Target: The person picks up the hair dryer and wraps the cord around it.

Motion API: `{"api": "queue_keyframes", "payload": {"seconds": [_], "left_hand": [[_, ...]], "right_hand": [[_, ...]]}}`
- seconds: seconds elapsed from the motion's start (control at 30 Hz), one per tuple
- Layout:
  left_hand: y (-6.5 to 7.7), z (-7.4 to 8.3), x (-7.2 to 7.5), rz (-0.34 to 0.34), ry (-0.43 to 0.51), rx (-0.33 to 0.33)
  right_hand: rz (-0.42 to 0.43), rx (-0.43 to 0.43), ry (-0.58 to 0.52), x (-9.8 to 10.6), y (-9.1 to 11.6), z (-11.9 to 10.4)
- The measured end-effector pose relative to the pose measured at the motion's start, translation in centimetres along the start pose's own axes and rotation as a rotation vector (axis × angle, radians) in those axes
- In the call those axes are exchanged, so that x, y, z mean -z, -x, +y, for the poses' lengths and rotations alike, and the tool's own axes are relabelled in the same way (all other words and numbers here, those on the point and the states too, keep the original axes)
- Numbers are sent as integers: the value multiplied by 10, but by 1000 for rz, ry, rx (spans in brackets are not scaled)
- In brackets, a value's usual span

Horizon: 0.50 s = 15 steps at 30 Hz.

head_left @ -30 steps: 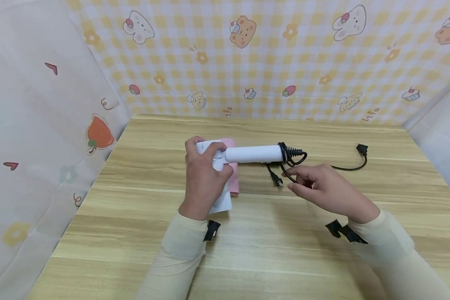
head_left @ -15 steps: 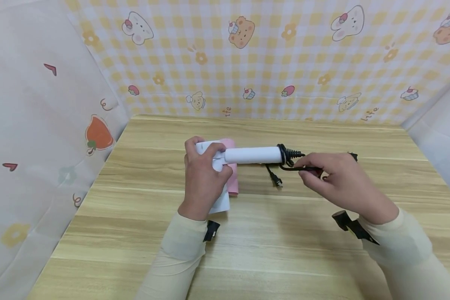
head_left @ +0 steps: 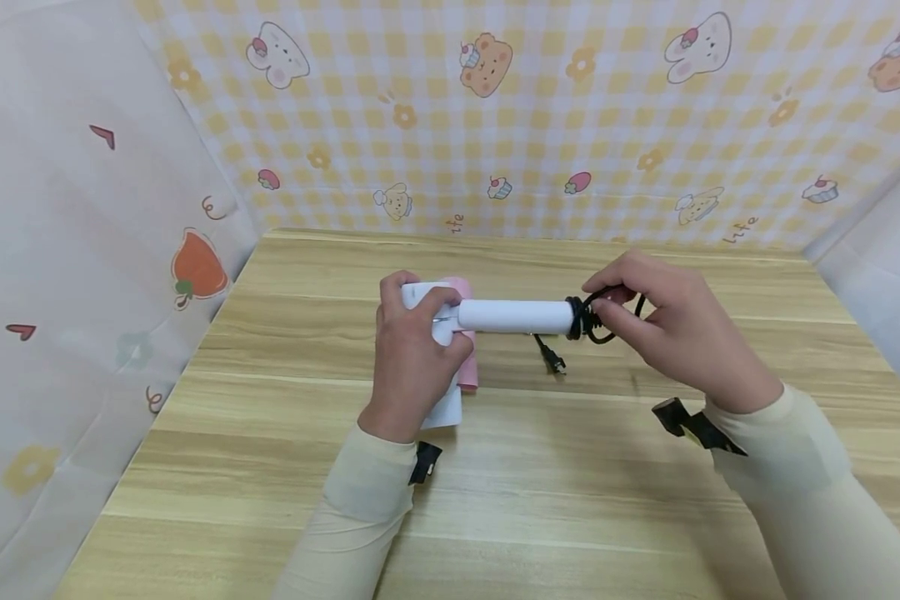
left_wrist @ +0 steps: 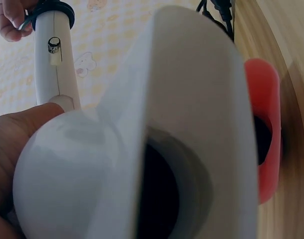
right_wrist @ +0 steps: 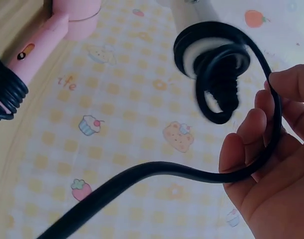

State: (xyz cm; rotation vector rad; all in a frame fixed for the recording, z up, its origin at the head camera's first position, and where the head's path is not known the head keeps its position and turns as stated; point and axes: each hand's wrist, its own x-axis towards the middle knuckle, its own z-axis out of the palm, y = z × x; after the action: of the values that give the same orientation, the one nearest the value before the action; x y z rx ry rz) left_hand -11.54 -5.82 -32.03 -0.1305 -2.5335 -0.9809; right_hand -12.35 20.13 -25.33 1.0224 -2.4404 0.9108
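Note:
My left hand [head_left: 412, 358] grips a white hair dryer [head_left: 516, 317] by its head, where the handle joins it. The handle points right, held above the table. Black power cord [right_wrist: 162, 170] is wound round the handle's end, and its loose part runs through my right hand [head_left: 675, 325]. There, thumb and fingers pinch the cord just beyond the handle's end. In the left wrist view the dryer's wide white nozzle [left_wrist: 197, 89] fills the middle. A pink hair dryer [right_wrist: 47, 40] lies behind and below, mostly hidden in the head view, its cord coiled round its handle.
A black two-pin plug [head_left: 552, 358] lies on the wooden table [head_left: 540, 500] below the white handle. Yellow checked cloth [head_left: 420, 125] hangs at the table's back edge, and white patterned cloth [head_left: 105, 250] stands along the left.
My right hand has gone from in front of the handle's end, out to the right, then up behind it, carrying the cord round. The white dryer has shifted slightly right.

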Motion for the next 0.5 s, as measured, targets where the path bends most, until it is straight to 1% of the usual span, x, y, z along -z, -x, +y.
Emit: {"api": "queue_keyframes", "payload": {"seconds": [0.13, 0.33, 0.43, 0.5], "left_hand": [[0, 1, 0, -5, 3, -9], [1, 1, 1, 3, 36, -36], [1, 2, 2, 9, 42, -57], [1, 3, 2, 7, 49, -65]], "right_hand": [[-6, -88, -25, -1, -2, 7], [-33, -251, -132, -3, -4, 17], [-85, -329, -206, -4, -5, 24], [-133, -361, -259, -4, -5, 31]]}}
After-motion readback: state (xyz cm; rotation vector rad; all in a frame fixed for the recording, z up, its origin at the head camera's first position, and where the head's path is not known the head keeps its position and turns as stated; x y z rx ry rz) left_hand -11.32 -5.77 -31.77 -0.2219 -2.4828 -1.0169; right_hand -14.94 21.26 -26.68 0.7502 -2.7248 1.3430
